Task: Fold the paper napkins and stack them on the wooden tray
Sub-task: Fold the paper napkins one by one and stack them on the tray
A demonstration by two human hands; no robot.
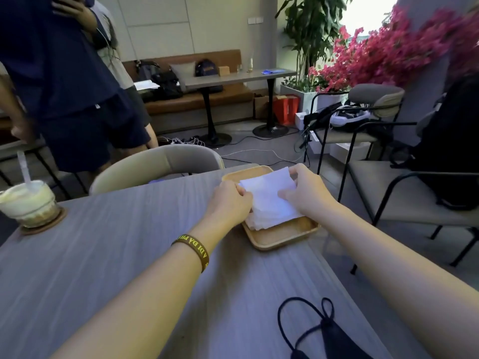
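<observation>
A wooden tray (280, 238) sits near the right edge of the grey table (116, 250). On it lies a stack of white paper napkins (261, 222). Above the stack I hold one white napkin (267, 189), folded and slightly tilted. My left hand (229, 200) pinches its left edge. My right hand (307, 191) pinches its right side, thumb on the near part and fingers at the far corner. The lower part of the stack is hidden behind my left hand.
An iced drink (28, 203) with a straw stands on a coaster at the table's left edge. A black face mask (329, 335) lies near the front. A beige chair back (155, 164) stands behind the table, a person (67, 86) beyond it, more chairs (404, 193) at right.
</observation>
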